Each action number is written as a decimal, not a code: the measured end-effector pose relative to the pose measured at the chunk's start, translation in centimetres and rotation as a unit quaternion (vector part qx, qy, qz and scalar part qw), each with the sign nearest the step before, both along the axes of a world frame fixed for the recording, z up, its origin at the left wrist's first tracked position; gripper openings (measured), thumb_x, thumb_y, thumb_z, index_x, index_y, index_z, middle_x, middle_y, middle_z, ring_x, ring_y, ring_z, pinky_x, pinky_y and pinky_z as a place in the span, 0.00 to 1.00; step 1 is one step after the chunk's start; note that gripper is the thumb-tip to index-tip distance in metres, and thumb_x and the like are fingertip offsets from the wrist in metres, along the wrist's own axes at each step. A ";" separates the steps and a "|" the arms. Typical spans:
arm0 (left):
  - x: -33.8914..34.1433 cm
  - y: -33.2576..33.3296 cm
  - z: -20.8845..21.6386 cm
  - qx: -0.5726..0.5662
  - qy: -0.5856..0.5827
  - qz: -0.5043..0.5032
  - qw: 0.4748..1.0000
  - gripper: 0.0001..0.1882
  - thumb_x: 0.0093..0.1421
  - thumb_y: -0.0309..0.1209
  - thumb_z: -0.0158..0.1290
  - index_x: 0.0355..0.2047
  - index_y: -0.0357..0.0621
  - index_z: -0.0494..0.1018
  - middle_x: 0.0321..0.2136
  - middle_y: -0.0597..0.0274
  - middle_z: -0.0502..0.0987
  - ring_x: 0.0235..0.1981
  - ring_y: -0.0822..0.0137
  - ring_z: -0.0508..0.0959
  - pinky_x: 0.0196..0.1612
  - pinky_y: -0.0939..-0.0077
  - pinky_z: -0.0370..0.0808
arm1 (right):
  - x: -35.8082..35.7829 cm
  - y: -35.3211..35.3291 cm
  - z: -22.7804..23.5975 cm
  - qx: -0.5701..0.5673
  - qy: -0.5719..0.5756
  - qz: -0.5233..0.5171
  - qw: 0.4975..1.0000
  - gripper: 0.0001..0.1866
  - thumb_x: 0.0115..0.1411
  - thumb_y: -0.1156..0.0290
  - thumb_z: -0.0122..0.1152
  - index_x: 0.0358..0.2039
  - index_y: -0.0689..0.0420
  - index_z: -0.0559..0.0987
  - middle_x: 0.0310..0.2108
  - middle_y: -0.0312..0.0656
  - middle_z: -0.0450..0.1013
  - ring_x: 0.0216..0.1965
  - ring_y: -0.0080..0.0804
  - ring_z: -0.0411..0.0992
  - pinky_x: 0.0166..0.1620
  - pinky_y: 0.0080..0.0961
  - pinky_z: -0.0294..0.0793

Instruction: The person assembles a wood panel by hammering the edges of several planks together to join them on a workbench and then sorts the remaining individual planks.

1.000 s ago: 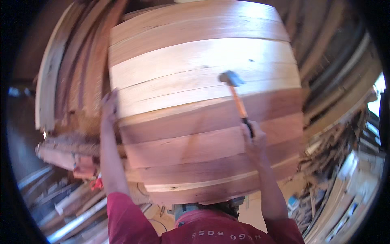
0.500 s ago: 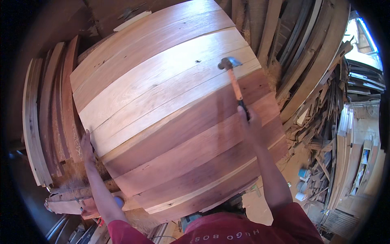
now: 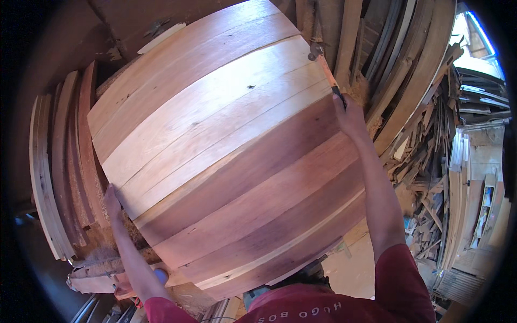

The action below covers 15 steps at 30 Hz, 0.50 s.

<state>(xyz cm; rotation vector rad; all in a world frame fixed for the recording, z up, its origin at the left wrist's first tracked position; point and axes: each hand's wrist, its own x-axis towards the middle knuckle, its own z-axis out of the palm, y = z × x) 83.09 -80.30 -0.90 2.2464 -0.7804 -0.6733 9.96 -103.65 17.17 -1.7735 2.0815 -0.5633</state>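
- At the bottom of the frame, nearest me, a red shirt [image 3: 301, 304] is filling the lower edge, with both bare forearms reaching up and away from it.
- Across the middle, the panel [image 3: 231, 142] is lying at a slant, its boards running side by side from lower left to upper right, pale ones above, reddish ones below.
- At the left of the frame, the left hand [image 3: 112, 203] is resting against the panel's left edge; I'm not able to make out whether its fingers are pinching the wood or only bracing it.
- Right of upper centre, the right hand [image 3: 351, 114] is gripping the hammer [image 3: 325, 69] with its fingers wrapped round the dark end of the handle.
- The hammer's head is sitting by the panel's right edge, near its upper corner; I'm not seeing clearly whether they are touching.
- I'm judging the step in hand as steadying the panel on one side while placing the hammer at the other. A move from here is calling for a firm left hand and a well-aimed head.
- Farther out, long boards [image 3: 69, 161] are leaning at the left, more planks [image 3: 417, 81] are curving across the upper right, and daylight is showing through an opening [image 3: 471, 46] beyond.
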 end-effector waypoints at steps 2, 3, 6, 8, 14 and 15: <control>1.3 -0.1 0.4 -0.026 0.118 -0.020 0.992 0.31 0.70 0.47 0.42 0.61 0.32 0.65 0.61 0.51 0.68 0.61 0.61 0.67 0.64 0.71 0.60 | -0.8 0.6 -0.1 0.009 0.015 0.011 1.000 0.21 0.69 0.55 0.49 0.39 0.65 0.74 0.29 0.60 0.72 0.36 0.58 0.73 0.40 0.44 0.70; 0.9 0.0 0.2 -0.023 0.120 -0.019 0.992 0.31 0.70 0.47 0.42 0.61 0.32 0.65 0.61 0.51 0.68 0.61 0.61 0.67 0.64 0.71 0.60 | -1.1 1.4 -0.2 0.022 0.016 -0.001 1.000 0.21 0.69 0.55 0.49 0.39 0.65 0.74 0.29 0.61 0.72 0.37 0.60 0.73 0.40 0.45 0.70; 0.6 0.0 0.6 -0.039 0.083 -0.006 0.996 0.27 0.71 0.46 0.41 0.53 0.33 0.71 0.48 0.58 0.76 0.48 0.66 0.73 0.54 0.72 0.67 | -1.7 2.7 -0.2 0.022 0.027 -0.005 0.999 0.21 0.69 0.55 0.48 0.39 0.64 0.74 0.31 0.63 0.73 0.38 0.62 0.73 0.41 0.47 0.70; 0.9 -0.1 1.4 0.001 0.113 -0.017 0.993 0.30 0.70 0.47 0.43 0.59 0.31 0.66 0.57 0.54 0.72 0.56 0.64 0.71 0.60 0.71 0.64 | -1.9 2.5 -0.3 0.010 0.034 0.001 0.999 0.22 0.69 0.55 0.48 0.39 0.64 0.74 0.32 0.64 0.73 0.39 0.64 0.72 0.41 0.48 0.70; -2.3 -1.3 2.8 0.032 0.200 0.087 0.975 0.30 0.70 0.47 0.43 0.61 0.31 0.65 0.58 0.55 0.71 0.57 0.64 0.70 0.61 0.72 0.64 | -0.7 -0.3 -0.5 -0.004 0.020 0.002 1.000 0.22 0.69 0.54 0.48 0.41 0.65 0.74 0.33 0.65 0.73 0.42 0.65 0.72 0.43 0.49 0.70; -2.3 -1.4 2.8 0.031 0.200 0.084 0.976 0.30 0.70 0.47 0.43 0.61 0.31 0.65 0.58 0.55 0.71 0.57 0.64 0.70 0.61 0.72 0.64 | -1.0 -0.5 -0.5 0.007 0.025 0.003 1.000 0.23 0.69 0.54 0.47 0.41 0.65 0.74 0.33 0.65 0.73 0.41 0.65 0.72 0.43 0.49 0.70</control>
